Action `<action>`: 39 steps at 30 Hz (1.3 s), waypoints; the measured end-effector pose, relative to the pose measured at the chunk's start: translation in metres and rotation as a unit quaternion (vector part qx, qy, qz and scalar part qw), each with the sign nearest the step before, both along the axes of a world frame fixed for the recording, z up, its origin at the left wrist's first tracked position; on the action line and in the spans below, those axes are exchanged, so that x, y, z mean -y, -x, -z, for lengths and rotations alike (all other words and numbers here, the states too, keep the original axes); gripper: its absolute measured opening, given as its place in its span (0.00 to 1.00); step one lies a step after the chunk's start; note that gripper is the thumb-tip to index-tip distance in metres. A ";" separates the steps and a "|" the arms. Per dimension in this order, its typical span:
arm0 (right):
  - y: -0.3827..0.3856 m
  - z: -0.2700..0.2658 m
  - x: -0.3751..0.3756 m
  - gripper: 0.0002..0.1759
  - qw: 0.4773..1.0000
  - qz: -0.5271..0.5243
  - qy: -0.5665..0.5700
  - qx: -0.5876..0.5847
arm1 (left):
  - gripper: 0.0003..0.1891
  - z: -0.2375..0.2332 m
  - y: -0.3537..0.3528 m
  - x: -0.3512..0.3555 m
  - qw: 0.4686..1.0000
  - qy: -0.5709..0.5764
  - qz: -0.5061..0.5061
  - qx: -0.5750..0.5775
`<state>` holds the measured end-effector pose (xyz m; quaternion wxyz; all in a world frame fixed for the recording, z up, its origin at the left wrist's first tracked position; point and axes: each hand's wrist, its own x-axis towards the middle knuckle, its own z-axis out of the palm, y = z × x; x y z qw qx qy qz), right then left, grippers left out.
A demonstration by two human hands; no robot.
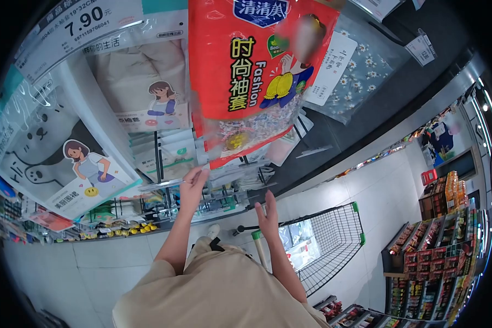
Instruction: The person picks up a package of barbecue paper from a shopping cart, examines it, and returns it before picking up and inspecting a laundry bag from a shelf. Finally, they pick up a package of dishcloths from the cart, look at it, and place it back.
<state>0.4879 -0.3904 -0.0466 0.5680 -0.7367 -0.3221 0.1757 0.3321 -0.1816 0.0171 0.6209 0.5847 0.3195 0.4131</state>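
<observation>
- Red plastic packet of sleeve covers (257, 65), with yellow and black lettering and a clear lower part showing patterned cloth; hung high at the centre of the display rack, above both hands.
- Raised left hand (193, 185), at the lower left corner of the packet of sleeve covers; fingers (198, 174) curled against the clear bottom edge. Firm pinch or bare touch: cannot tell.
- Released right hand (268, 214), palm flat, fingers stretched upward, holding nothing; below the packet and apart from it, just above the cart handle.
- Black wire shopping cart (336, 240) with green corner caps, right of the right hand; clear-wrapped goods in its basket.
- Pale handle (255, 234) with a green end, near the right wrist.
- White price label (87, 22) reading 7.90, far left, at the top of the rack.
- Pale grey packet (147, 93) with a cartoon figure, left of the red packet.
- Dark bear-print packet (65, 158) with a cartoon figure and a smiley, further left and lower.
- Blue floral packet (361, 71), right of the red packet, partly behind it.
- White tiled floor (366, 191), running right past the cart.
- Stocked shelves (437, 257), far right, with rows of red and orange goods.
- Beige garment (218, 290), near edge, on the person's body.
</observation>
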 end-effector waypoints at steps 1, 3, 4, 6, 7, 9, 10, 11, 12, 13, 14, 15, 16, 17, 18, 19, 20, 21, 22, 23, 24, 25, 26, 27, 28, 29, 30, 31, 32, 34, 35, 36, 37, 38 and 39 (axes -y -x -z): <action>0.002 -0.002 0.004 0.35 1.000 0.010 0.010 -0.023 | 0.12 0.002 0.002 0.002 1.000 0.012 -0.016 0.015; 0.005 0.003 0.015 0.35 0.999 0.017 0.020 -0.044 | 0.13 0.003 0.008 0.002 0.999 0.024 -0.034 0.030; 0.005 0.012 0.024 0.34 0.998 0.029 0.019 -0.059 | 0.13 0.003 0.013 0.001 0.999 0.014 -0.032 0.022; 0.005 0.026 0.042 0.33 0.996 0.038 0.019 -0.074 | 0.13 0.005 0.019 0.000 0.999 0.004 -0.032 0.013; 0.005 0.034 0.053 0.32 0.995 0.062 0.020 -0.081 | 0.12 0.007 0.022 -0.001 0.999 -0.007 -0.042 0.018; 0.006 0.049 0.077 0.31 0.992 0.087 0.020 -0.091 | 0.11 0.008 0.026 0.002 0.998 -0.020 -0.050 0.020; 0.005 0.057 0.090 0.30 0.989 0.103 0.033 -0.101 | 0.09 0.005 0.028 0.005 0.997 -0.002 -0.061 0.054; 0.004 0.065 0.103 0.30 0.986 0.120 0.044 -0.111 | 0.08 0.004 0.029 0.008 0.994 0.014 -0.070 0.088; 0.004 0.072 0.116 0.30 0.985 0.125 0.041 -0.114 | 0.08 0.006 0.031 0.010 0.994 0.011 -0.064 0.085; 0.004 0.078 0.128 0.29 0.983 0.136 0.089 -0.087 | 0.07 0.011 0.034 0.013 0.994 -0.001 -0.074 0.078; 0.005 0.085 0.139 0.29 0.978 0.147 0.136 -0.061 | 0.07 0.014 0.036 0.016 0.994 -0.015 -0.082 0.070; 0.006 0.088 0.148 0.29 0.971 0.154 0.181 -0.025 | 0.08 0.015 0.035 0.021 0.992 -0.038 -0.079 0.093; 0.008 0.096 0.158 0.29 0.965 0.158 0.210 -0.001 | 0.08 0.013 0.032 0.028 0.993 -0.044 -0.062 0.088; 0.010 0.104 0.169 0.29 0.953 0.158 0.260 0.011 | 0.08 0.010 0.029 0.035 0.993 -0.056 -0.054 0.094; 0.013 0.109 0.178 0.30 0.938 0.159 0.308 0.019 | 0.08 0.007 0.026 0.041 0.992 -0.069 -0.041 0.099; 0.014 0.118 0.187 0.30 0.930 0.143 0.338 0.003 | 0.09 0.010 0.023 0.044 0.990 -0.097 -0.015 0.106; 0.017 0.128 0.193 0.31 0.922 0.128 0.365 -0.017 | 0.09 0.005 0.016 0.048 0.990 -0.106 0.015 0.097; 0.022 0.118 0.195 0.31 0.919 0.105 0.380 -0.013 | 0.10 0.000 0.008 0.052 0.987 -0.116 0.020 0.107; 0.028 0.140 0.203 0.34 0.923 0.104 0.369 0.027 | 0.11 -0.005 0.002 0.054 0.985 -0.125 0.028 0.116; 0.032 0.113 0.197 0.34 0.904 0.109 0.414 0.005 | 0.15 -0.003 -0.003 0.050 0.983 -0.137 0.062 0.106; 0.033 0.111 0.196 0.34 0.908 0.106 0.406 -0.009 | 0.15 -0.006 -0.011 0.049 0.980 -0.147 0.095 0.094; 0.037 0.111 0.197 0.35 0.910 0.117 0.397 0.009 | 0.16 -0.009 -0.020 0.051 0.983 -0.134 0.082 0.100; 0.038 0.106 0.197 0.34 0.912 0.116 0.394 -0.015 | 0.17 -0.010 -0.028 0.050 0.985 -0.119 0.067 0.106; 0.039 0.104 0.197 0.33 0.914 0.124 0.387 -0.014 | 0.19 -0.008 -0.033 0.046 0.983 -0.119 0.084 0.109; 0.042 0.103 0.199 0.33 0.915 0.130 0.382 -0.010 | 0.19 -0.010 -0.037 0.044 0.981 -0.125 0.111 0.102; 0.045 0.103 0.202 0.33 0.915 0.147 0.376 -0.027 | 0.19 -0.012 -0.042 0.043 0.984 -0.128 0.095 0.084; 0.047 0.103 0.205 0.32 0.923 0.146 0.355 -0.013 | 0.19 -0.014 -0.049 0.045 0.986 -0.132 0.076 0.069; 0.047 0.104 0.209 0.31 0.931 0.144 0.336 0.003 | 0.18 -0.022 -0.056 0.053 0.992 -0.102 0.049 0.057; 0.048 0.105 0.213 0.31 0.930 0.158 0.333 -0.008 | 0.18 -0.020 -0.061 0.059 0.991 -0.104 0.067 0.053; 0.053 0.105 0.222 0.30 0.933 0.168 0.317 -0.009 | 0.19 -0.013 -0.067 0.076 0.995 -0.036 0.076 0.060; 0.056 0.106 0.227 0.30 0.930 0.181 0.318 -0.023 | 0.19 -0.008 -0.071 0.091 0.992 -0.032 0.112 0.041; 0.058 0.106 0.231 0.28 0.932 0.187 0.311 -0.025 | 0.19 -0.002 -0.074 0.104 0.991 -0.031 0.129 0.032; 0.059 0.108 0.235 0.27 0.933 0.193 0.304 -0.026 | 0.20 0.005 -0.077 0.117 0.984 -0.018 0.177 -0.003; 0.059 0.109 0.239 0.25 0.934 0.198 0.296 -0.024 | 0.20 0.012 -0.081 0.131 0.974 -0.006 0.223 -0.035; 0.059 0.112 0.242 0.24 0.937 0.199 0.284 -0.034 | 0.21 0.017 -0.086 0.145 0.966 0.001 0.253 -0.048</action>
